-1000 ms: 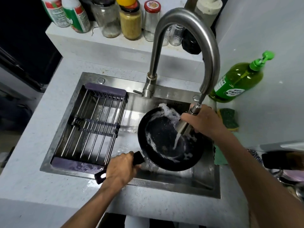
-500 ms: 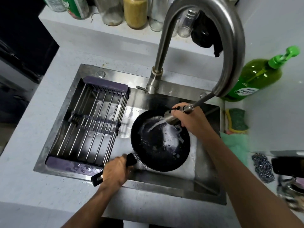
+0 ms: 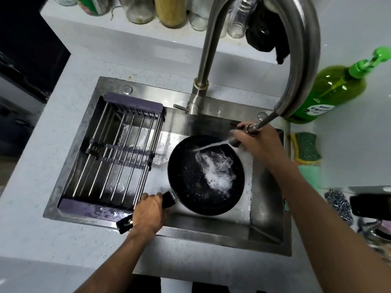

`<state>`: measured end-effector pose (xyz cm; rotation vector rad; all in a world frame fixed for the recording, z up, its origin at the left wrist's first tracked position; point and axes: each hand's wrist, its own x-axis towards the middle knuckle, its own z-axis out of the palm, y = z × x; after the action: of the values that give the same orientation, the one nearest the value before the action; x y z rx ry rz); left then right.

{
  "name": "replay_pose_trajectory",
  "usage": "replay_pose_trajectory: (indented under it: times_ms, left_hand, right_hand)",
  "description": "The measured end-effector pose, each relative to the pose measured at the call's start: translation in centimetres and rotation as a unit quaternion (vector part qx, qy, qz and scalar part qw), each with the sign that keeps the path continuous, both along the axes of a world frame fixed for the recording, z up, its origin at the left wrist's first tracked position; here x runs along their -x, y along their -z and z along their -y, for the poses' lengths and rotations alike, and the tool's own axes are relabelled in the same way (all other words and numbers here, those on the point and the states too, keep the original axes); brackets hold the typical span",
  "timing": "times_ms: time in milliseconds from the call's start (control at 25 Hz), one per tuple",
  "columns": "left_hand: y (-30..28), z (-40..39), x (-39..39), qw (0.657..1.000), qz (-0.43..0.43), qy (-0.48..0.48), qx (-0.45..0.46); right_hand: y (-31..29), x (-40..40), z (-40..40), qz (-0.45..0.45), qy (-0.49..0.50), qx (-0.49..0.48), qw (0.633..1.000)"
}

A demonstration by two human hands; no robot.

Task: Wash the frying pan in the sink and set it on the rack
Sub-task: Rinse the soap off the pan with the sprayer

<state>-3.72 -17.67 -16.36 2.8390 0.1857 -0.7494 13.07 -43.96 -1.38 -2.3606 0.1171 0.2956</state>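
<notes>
Desk: pale speckled desk (image 3: 53, 157) surrounds a steel sink (image 3: 101, 85) set into it; a raised ledge at the desk's back edge carries jars (image 3: 169, 11).
Rack: wire rack (image 3: 118, 155) with purple end bars spans the left half of the sink, nothing on it.
Frying pan: black frying pan (image 3: 190, 182) sits inside the right half of the sink, just beside the rack, interior facing up, with white foam (image 3: 218, 172) on its base.
Left hand: left hand (image 3: 148, 214) grips the pan's black handle (image 3: 124, 224) at the sink's front edge, fingers curled round it.
Right hand: right hand (image 3: 256, 142) grips the pull-out spray head (image 3: 234, 141), hose extended from the faucet (image 3: 304, 60); a water stream (image 3: 209, 145) runs from it into the pan.
Right edge of desk: green soap bottle (image 3: 334, 89), green-and-yellow sponge (image 3: 305, 146), steel scourer (image 3: 338, 206).
</notes>
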Motion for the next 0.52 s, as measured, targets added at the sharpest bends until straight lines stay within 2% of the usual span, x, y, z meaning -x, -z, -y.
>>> replay_pose_trajectory:
  times_ms: [160, 360, 520]
  left_hand:
    - [0.0, -0.1, -0.1, 1.0, 0.004, 0.004, 0.005]
    - [0.5, -0.3, 0.0, 1.0, 0.007, 0.016, 0.005]
    - [0.2, -0.2, 0.0, 1.0, 0.002, 0.006, 0.004]
  right_hand:
    - [-1.2, 1.4, 2.9, -0.015, -0.049, 0.152, 0.987]
    - [-1.5, 0.6, 1.9, 0.01, -0.048, 0.104, 0.993]
    - [-1.1, 0.2, 2.4, -0.012, -0.059, 0.141, 0.988]
